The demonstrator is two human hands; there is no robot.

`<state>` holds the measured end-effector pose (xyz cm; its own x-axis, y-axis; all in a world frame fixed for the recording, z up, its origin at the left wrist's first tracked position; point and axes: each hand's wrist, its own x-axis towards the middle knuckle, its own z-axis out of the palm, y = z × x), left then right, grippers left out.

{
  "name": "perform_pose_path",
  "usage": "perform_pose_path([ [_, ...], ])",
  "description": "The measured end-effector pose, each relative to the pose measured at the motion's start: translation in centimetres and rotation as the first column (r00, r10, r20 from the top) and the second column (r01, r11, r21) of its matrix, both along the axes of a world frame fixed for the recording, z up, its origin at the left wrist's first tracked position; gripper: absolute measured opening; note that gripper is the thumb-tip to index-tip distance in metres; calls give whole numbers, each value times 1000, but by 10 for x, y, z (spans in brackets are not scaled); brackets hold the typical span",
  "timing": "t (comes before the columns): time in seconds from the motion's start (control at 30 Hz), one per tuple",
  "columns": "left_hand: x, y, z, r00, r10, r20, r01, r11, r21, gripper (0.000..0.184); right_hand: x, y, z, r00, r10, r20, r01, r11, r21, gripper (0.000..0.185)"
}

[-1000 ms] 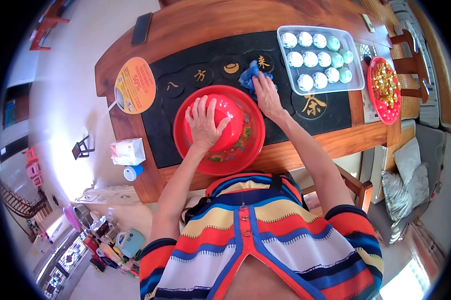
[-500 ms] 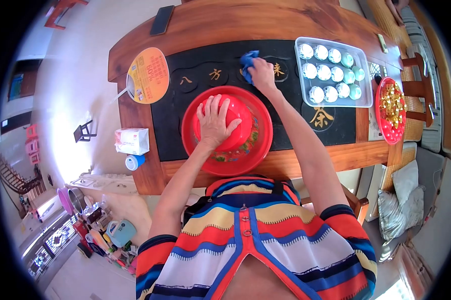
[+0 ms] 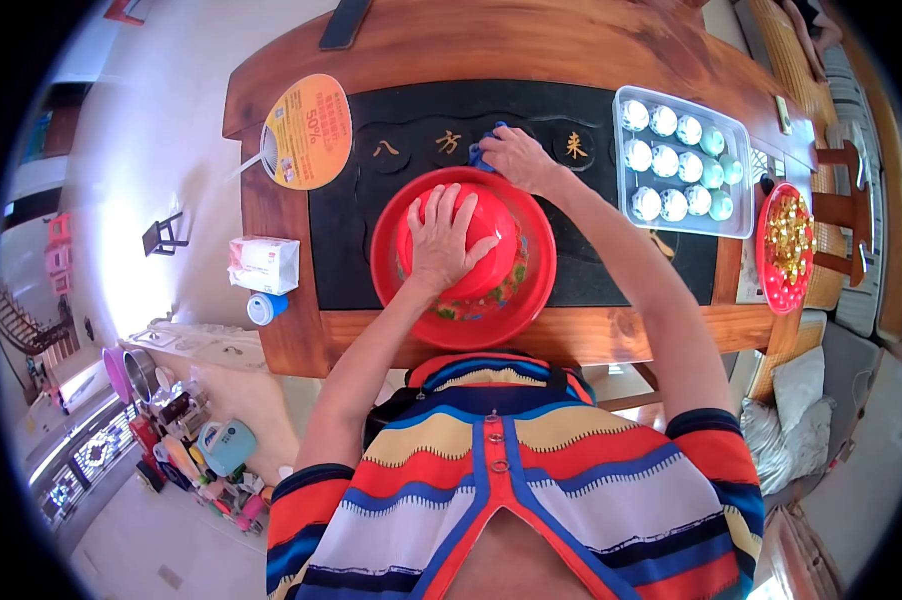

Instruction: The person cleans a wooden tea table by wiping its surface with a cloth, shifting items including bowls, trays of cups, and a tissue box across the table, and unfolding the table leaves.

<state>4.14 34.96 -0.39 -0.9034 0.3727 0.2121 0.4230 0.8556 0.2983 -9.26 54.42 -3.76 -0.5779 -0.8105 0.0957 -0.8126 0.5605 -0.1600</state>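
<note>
My left hand (image 3: 443, 243) lies with spread fingers on a smaller red bowl (image 3: 493, 232), which appears upside down. That bowl sits inside a large red basin (image 3: 537, 285) with a coloured pattern on its floor. Beyond the basin's far rim, my right hand (image 3: 521, 160) is closed on a crumpled blue cloth (image 3: 479, 156). The cloth touches the black tea-table inlay (image 3: 341, 265), which carries gold characters. Part of the cloth is hidden under my fingers.
To the right stands a clear plastic tray (image 3: 683, 230) of several white and green cups, beyond it a red dish (image 3: 771, 275) of gold-wrapped pieces. Leftward lie an orange fan (image 3: 316, 130), a tissue pack (image 3: 264, 262) and a blue-and-white container (image 3: 265, 308). A dark flat object (image 3: 346, 22) rests at the far edge.
My right hand has moved left and closer to the basin with the blue cloth. My left hand stays on the red bowl. The view has shifted slightly.
</note>
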Motion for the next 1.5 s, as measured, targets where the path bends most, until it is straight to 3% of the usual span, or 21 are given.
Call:
perform_pose_path([
  [0.07, 0, -1, 0, 1000, -14, 15, 14, 1000, -5, 67, -3, -11, -7, 958, -284, 33, 286, 955, -83, 14],
  [0.1, 1, -2, 1, 1000, -13, 19, 13, 1000, -10, 67, -6, -16, -9, 958, -283, 39, 285, 955, -87, 14],
  [0.17, 1, -1, 2, 1000, -14, 19, 14, 1000, 11, 67, -14, -25, -11, 828, -561, -13, 553, 819, -153, 18],
  [0.2, 2, -2, 3, 1000, -11, 24, 11, 1000, 9, 67, -13, -28, -13, 807, -591, -25, 575, 794, -199, 13],
  [0.33, 0, 0, 5, 1000, -4, 29, 4, 1000, 17, 67, -9, -31, -6, 871, -490, -45, 487, 871, -63, 11],
  [0.4, 2, -2, 4, 999, 0, 38, -1, 1000, 20, 67, -8, -25, 2, 955, -293, 39, 290, 955, 61, 15],
  [0.43, 1, -1, 4, 1000, -4, 28, 3, 1000, 21, 67, -13, -25, 7, 957, -286, 37, 284, 957, 62, 15],
  [0.53, 1, -1, 4, 1000, -2, 26, 1, 999, 32, 67, -38, -33, 15, 896, -348, 275, 272, 921, 279, 20],
  [0.57, 0, -2, 5, 1000, -6, 31, 5, 999, 39, 67, -39, -42, 15, 897, -346, 275, 270, 921, 280, 20],
  [0.63, 0, -1, 7, 1000, 2, 29, -3, 999, 45, 67, -43, -60, 4, 942, -296, 159, 308, 949, -62, 22],
  [0.67, 1, -1, 7, 999, 7, 34, -8, 999, 50, 66, -43, -71, -4, 973, -192, 132, 203, 976, -79, 22],
  [0.77, 1, -1, 6, 999, 3, 40, -6, 998, 64, 67, -32, -93, -10, 978, -209, 11, 209, 976, -59, 19],
  [0.87, 1, -2, 5, 999, 4, 44, -8, 996, 92, 66, -34, -80, 1, 943, -319, 96, 320, 948, 8, 19],
  [1.0, 2, -3, 6, 999, 0, 50, -5, 995, 101, 66, -24, -56, 2, 904, -420, 81, 422, 907, -7, 21],
  [1.13, 0, -3, 7, 999, -4, 46, 0, 996, 91, 67, -23, -49, 1, 896, -417, 154, 426, 905, -23, 22],
  [1.23, -1, -1, 7, 999, -5, 53, 1, 996, 88, 67, -26, -72, -4, 942, -304, 142, 325, 933, -157, 22],
  [1.37, -2, -1, 7, 997, -6, 72, 0, 996, 90, 67, -18, -102, -4, 989, -128, 77, 133, 989, -68, 25],
  [1.5, -2, -2, 7, 997, -7, 82, -2, 994, 107, 66, -27, -75, 14, 978, 41, 204, -47, 999, 25, 26],
])
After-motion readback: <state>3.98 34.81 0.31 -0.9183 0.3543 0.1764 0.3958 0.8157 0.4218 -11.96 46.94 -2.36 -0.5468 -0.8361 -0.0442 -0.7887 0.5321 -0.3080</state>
